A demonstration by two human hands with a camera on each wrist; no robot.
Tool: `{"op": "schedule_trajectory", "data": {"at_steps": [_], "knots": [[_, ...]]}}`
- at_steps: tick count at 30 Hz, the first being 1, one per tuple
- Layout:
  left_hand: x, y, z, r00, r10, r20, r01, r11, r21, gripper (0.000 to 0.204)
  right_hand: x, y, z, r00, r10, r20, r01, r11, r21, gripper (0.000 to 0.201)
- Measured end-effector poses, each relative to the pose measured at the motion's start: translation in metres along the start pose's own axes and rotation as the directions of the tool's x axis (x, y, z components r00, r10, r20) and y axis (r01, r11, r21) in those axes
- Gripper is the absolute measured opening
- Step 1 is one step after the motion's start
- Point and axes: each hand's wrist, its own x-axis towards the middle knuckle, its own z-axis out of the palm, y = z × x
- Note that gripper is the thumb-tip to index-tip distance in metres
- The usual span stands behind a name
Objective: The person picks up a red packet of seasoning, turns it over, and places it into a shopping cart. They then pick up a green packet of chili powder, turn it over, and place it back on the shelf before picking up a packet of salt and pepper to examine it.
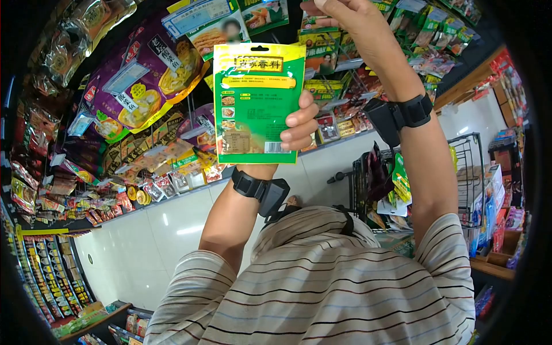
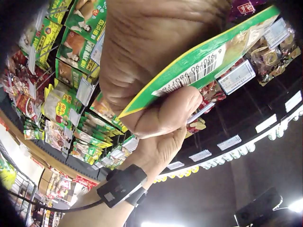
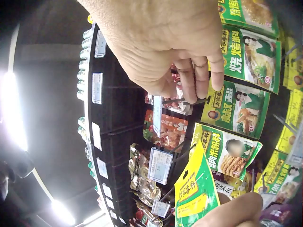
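In the head view my left hand (image 1: 299,123) grips a green and yellow seasoning packet (image 1: 256,109) by its right side, fingers over the printed back. The packet is upright, its barcode low near the fingers. The left wrist view has the barcode edge (image 2: 199,68) lying between the palm and a digit. My right hand (image 1: 352,20) is raised to the hanging display at the top. In the right wrist view its fingers (image 3: 217,71) hang down, loosely bent, beside a green seasoning packet (image 3: 239,111) and a rack hook, with no item seen in them.
Packets hang in rows with price tags (image 3: 160,165) before them. Large purple bags (image 1: 135,86) hang at the left. A wire shopping cart (image 1: 468,172) with goods stands at the right. Pale floor tiles (image 1: 144,247) lie between this display and another shelf (image 1: 49,276).
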Motion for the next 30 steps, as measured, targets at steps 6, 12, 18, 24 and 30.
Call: {"op": "schedule_trajectory", "data": {"at_steps": [6, 12, 18, 24, 30], "knots": [[-0.0006, 0.0035, -0.0013, 1.0, -0.007, -0.01, 0.007, 0.999, 0.031, 0.056, -0.0011, -0.0014, 0.0021, 1.0, 0.016, -0.016, -0.017, 1.0, -0.004, 0.027], [-0.0007, 0.001, 0.0029, 0.996, 0.013, -0.091, -0.012, 1.0, 0.02, 0.049, -0.003, -0.0058, 0.0044, 0.999, 0.018, -0.044, -0.019, 0.999, -0.026, 0.027], [0.0007, 0.0029, 0.0008, 0.994, 0.03, -0.105, -0.022, 0.997, 0.072, 0.051, 0.0008, 0.0014, -0.0009, 1.0, -0.009, -0.01, 0.009, 1.0, -0.028, 0.029], [0.001, 0.0031, 0.0006, 0.993, 0.031, -0.117, -0.022, 0.996, 0.082, 0.051, 0.0028, 0.0011, -0.0008, 1.0, -0.003, -0.011, 0.003, 1.0, -0.015, 0.03], [0.0017, 0.0035, -0.0044, 0.998, 0.025, -0.057, -0.021, 0.997, 0.074, 0.062, 0.003, 0.0032, -0.001, 1.0, -0.017, -0.016, 0.017, 0.999, -0.04, 0.03]]}}
